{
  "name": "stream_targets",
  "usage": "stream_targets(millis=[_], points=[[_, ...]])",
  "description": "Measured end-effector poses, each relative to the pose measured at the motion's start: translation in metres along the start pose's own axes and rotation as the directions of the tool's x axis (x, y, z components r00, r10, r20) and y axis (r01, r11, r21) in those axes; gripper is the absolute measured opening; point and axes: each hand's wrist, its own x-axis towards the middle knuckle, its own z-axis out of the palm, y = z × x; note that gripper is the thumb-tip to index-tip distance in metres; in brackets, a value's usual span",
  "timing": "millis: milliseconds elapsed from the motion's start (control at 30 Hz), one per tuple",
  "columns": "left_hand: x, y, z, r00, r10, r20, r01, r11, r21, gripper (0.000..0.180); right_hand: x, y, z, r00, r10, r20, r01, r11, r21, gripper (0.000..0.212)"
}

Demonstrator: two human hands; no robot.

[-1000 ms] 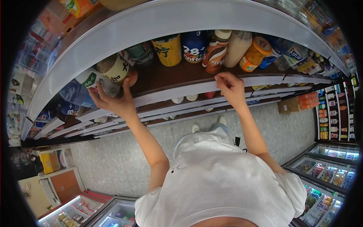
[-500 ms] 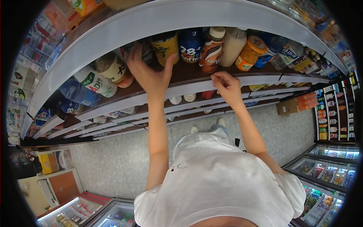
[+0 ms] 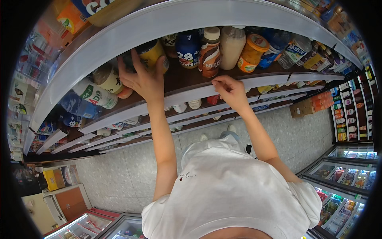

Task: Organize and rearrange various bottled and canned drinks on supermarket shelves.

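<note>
My left hand [image 3: 143, 83] reaches onto the shelf with its fingers stretched around a yellow can [image 3: 154, 57]. The thumb presses the can's right front, and the index finger lies along its left side. The can leans a little, and the far fingertips are partly hidden. Just left of the hand stands a bottle with a cream label [image 3: 108, 79]. My right hand [image 3: 231, 92] is loosely closed at the shelf's front edge [image 3: 262, 81], with nothing visible in it. Nearest to it is a brown drink bottle [image 3: 209, 55], and a dark blue bottle [image 3: 188, 49] stands left of that.
Rightward along the shelf stand a bottle of pale drink [image 3: 232, 49], an orange jar [image 3: 252, 53] and several other bottles. A white bottle [image 3: 94, 93] stands at left. The upper shelf's pale front edge [image 3: 191, 19] overhangs the row. Cardboard boxes [image 3: 301, 110] sit on the floor.
The yellow can has slid left and tilted, and my left thumb has closed in with it. A bottle behind the can now shows. The view has shifted slightly; my right hand stays by the edge.
</note>
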Motion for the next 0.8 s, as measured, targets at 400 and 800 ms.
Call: stream_targets(millis=[400, 800], points=[[0.01, 0.06, 0.009, 0.996, 0.087, -0.022, -0.088, 0.905, -0.416, 0.047, 0.001, 0.001, -0.002, 1.0, 0.006, -0.015, -0.005, 1.0, 0.023, 0.012], [0.009, 0.059, 0.026, 0.976, -0.086, 0.199, 0.199, 0.721, -0.663, 0.042, 0.001, -0.002, -0.004, 0.998, 0.045, 0.05, -0.046, 0.999, 0.025, 0.014]])
